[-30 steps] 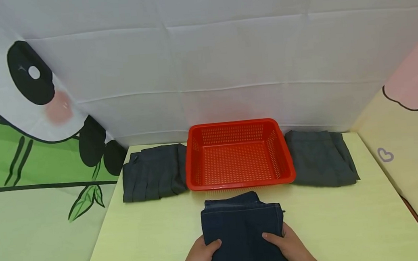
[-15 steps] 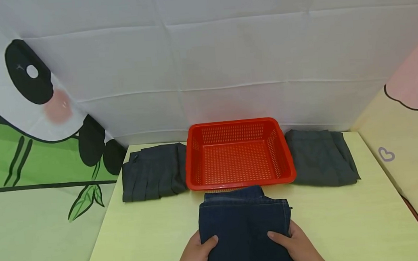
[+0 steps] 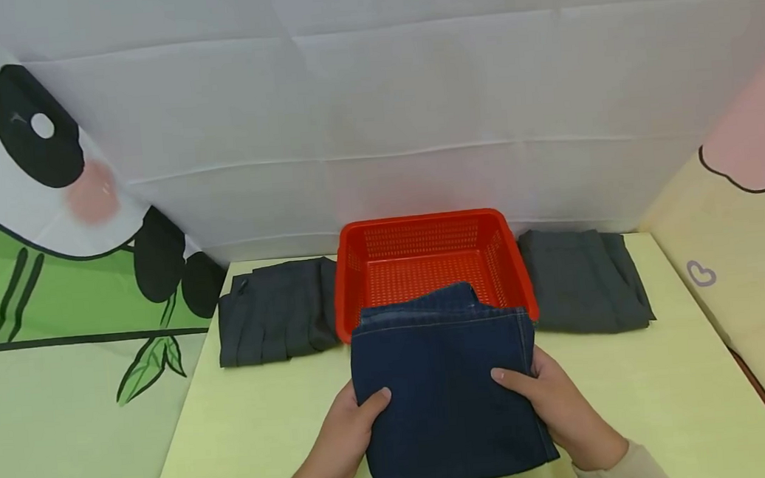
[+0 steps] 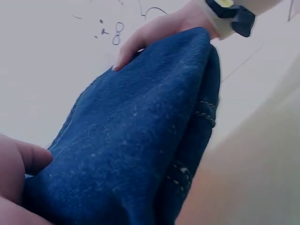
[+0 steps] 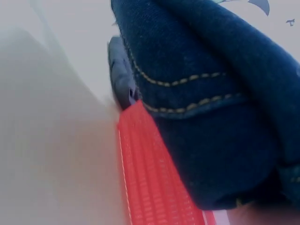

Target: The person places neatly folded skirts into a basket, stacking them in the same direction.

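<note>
A folded dark-blue denim garment [image 3: 447, 397] with visible stitching is held up between both hands, its far edge overlapping the front of the red basket [image 3: 351, 271]. My left hand [image 3: 345, 427] grips its left side, thumb on top and fingers hidden beneath. On the right side my right hand [image 3: 560, 397] grips it the same way. Layered folds of the denim [image 4: 131, 112] show in the left wrist view, with the other hand [image 4: 164, 33] at the far side. Close up in the right wrist view, the denim [image 5: 201, 103] hangs beside the red basket [image 5: 150, 173].
Folded dark-grey clothing [image 3: 277, 313] lies left of the basket, and another folded dark-grey garment [image 3: 585, 280] lies to its right. All stand on a pale yellow-green table [image 3: 237, 442] against a white cloth backdrop [image 3: 413, 103].
Both hands have carried the denim garment forward and up, from the table's near side to over the basket's front rim. The basket and grey garments stay in place.
</note>
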Demonstrator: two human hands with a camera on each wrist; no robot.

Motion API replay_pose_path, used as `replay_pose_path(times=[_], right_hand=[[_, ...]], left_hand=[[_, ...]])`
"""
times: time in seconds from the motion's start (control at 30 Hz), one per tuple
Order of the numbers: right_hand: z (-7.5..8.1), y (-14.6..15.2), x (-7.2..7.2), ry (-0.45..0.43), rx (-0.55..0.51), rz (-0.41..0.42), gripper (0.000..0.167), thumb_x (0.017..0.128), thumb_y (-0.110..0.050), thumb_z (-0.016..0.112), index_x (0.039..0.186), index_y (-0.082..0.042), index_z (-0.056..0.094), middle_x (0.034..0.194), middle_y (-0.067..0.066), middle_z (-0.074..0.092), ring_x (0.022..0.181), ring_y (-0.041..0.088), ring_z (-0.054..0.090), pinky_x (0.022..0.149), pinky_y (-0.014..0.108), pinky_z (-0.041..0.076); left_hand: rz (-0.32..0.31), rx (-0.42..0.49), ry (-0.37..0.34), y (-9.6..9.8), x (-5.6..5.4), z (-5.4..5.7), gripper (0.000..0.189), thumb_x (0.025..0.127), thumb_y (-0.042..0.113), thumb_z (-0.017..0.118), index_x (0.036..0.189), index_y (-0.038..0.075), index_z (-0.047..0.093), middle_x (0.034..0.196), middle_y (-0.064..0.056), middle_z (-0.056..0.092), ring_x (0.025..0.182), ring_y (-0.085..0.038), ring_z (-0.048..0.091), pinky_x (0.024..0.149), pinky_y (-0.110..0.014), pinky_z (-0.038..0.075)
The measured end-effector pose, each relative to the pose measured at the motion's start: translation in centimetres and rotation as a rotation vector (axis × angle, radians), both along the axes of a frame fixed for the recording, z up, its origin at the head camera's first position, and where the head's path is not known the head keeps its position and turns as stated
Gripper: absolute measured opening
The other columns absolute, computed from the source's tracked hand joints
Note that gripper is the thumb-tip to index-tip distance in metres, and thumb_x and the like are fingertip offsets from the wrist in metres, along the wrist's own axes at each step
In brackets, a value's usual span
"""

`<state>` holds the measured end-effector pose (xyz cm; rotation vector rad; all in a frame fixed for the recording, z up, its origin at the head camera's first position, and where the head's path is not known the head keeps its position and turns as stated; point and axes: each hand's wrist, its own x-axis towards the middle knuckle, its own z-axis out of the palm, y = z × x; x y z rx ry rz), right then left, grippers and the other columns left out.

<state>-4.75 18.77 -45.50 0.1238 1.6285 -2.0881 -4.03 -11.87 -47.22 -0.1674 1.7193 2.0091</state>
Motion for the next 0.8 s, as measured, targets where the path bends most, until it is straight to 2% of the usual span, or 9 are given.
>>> replay_pose_path(times=[0.2,0.37,0.6,0.73,0.8], right_hand=[[-0.8,0.9,-4.1,-0.012,0.002,-0.038,0.065,0.103,-0.022,0.065,0.154,-0.005,0.029,0.133,0.012,0.064,0.109,0.030,0.070,0.094,0.046,0.057],[-1.2,1.5,-7.8,-0.023,0.003,-0.051,0.063,0.103,-0.026,0.066,0.153,-0.006,0.033,0.131,0.009,0.065,0.110,0.027,0.070,0.095,0.044,0.057],[0.0,0.8,-12.9,-0.019,0.019,-0.048,0.064,0.104,-0.026,0.064,0.157,-0.013,0.031,0.146,0.012,0.054,0.120,0.028,0.065,0.098,0.045,0.055],[0.4,0.4,-15.4,-0.026,0.036,-0.063,0.061,0.103,-0.016,0.058,0.157,-0.011,0.031,0.148,0.013,0.049,0.123,0.029,0.062,0.099,0.043,0.055],[0.3,0.4,-16.4,-0.040,0.036,-0.068,0.061,0.102,-0.012,0.055,0.157,-0.009,0.030,0.149,0.013,0.047,0.124,0.029,0.060,0.099,0.043,0.054]], left_hand=[[-0.040,-0.072,0.072,1.0,-4.7,0.4,0.060,0.106,0.028,0.057,0.158,0.007,0.035,0.147,-0.012,0.053,0.125,-0.029,0.058,0.108,-0.051,0.045],[-0.070,-0.094,0.067,1.7,-8.8,1.1,0.052,0.107,0.024,0.054,0.155,0.010,0.039,0.142,-0.010,0.056,0.122,-0.029,0.061,0.107,-0.052,0.046],[-0.013,-0.182,0.055,2.0,-14.6,2.1,0.043,0.107,0.024,0.055,0.148,0.012,0.048,0.130,-0.009,0.063,0.111,-0.030,0.066,0.097,-0.050,0.054],[0.023,-0.233,0.033,2.3,-17.2,2.4,0.047,0.106,0.026,0.056,0.150,0.012,0.046,0.132,-0.009,0.062,0.114,-0.032,0.064,0.099,-0.051,0.052],[0.028,-0.241,0.008,2.4,-18.3,2.1,0.050,0.106,0.027,0.057,0.152,0.012,0.044,0.134,-0.009,0.060,0.117,-0.032,0.062,0.101,-0.052,0.051]])
